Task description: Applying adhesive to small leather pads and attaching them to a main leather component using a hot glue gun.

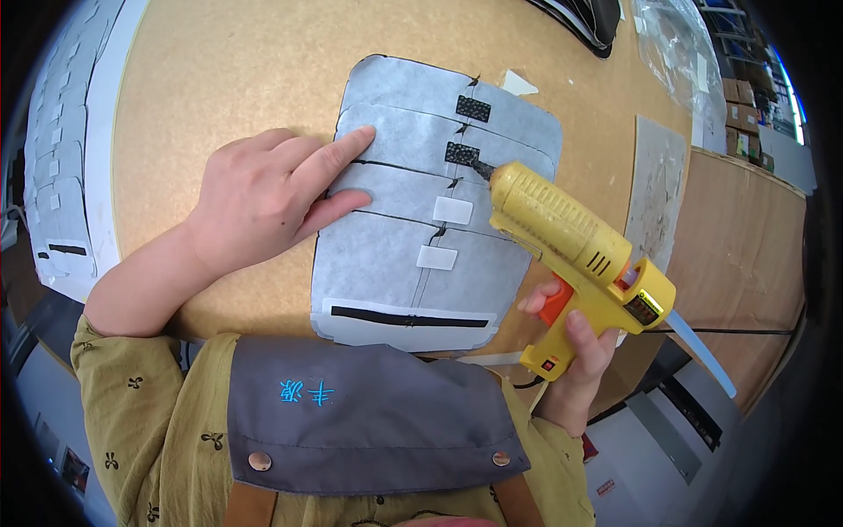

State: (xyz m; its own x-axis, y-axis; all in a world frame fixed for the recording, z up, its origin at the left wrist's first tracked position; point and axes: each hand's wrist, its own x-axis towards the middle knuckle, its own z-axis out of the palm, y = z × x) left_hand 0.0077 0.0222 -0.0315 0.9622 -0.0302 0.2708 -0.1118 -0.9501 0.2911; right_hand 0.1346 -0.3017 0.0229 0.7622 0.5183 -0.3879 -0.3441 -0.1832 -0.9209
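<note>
My right hand (584,351) grips the handle of a yellow hot glue gun (562,228), with a finger by its orange trigger. A translucent glue stick (702,356) juts from the gun's back end. Its dark nozzle meets the second of two black textured patches (463,154) on a grey-white layered fabric panel (378,237). Below these, two white rectangular tabs (452,210) sit along the same middle line, and a black strip (408,317) crosses the near edge. My left hand (272,180) lies with fingers apart on the panel's left edge, holding nothing.
Similar panels (57,167) overlap in a row at the far left. A glue-stained grey board (654,189) lies right of the panel. A white scrap (518,83), a black item (584,22) and clear plastic (676,53) are farther back. A dark cord (738,331) runs at right.
</note>
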